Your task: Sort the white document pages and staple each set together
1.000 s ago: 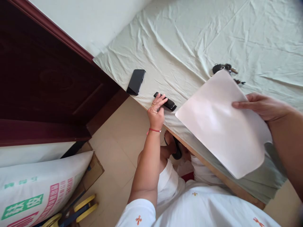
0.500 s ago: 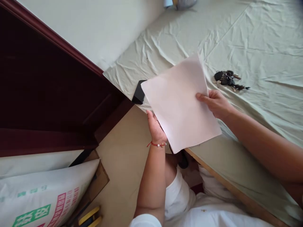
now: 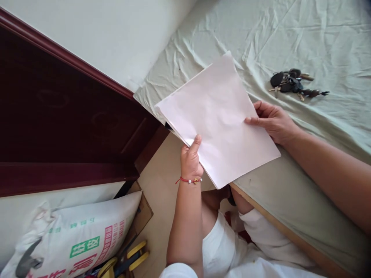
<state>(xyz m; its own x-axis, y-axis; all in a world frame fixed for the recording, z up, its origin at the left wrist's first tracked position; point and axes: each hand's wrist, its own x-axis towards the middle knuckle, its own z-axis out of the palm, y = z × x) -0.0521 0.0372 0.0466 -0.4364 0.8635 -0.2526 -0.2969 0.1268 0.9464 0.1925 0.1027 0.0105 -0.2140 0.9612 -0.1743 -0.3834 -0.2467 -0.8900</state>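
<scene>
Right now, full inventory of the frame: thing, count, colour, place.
sheets of white paper: a thin stack, count unclear, white, held over the near corner of the bed
bunch of dark keys: one bunch, black and metal, on the sheet to the right
wrinkled pale green bed sheet: one, pale green, covering the bed
dark red wooden door: one, dark red, left
printed white woven sack: one, white with green and pink print, floor at lower left
yellow-handled tool: one, yellow and dark, beside the sack
left hand: one, red bead bracelet, gripping the paper's near edge
right hand: one, holding the paper's right edge
</scene>
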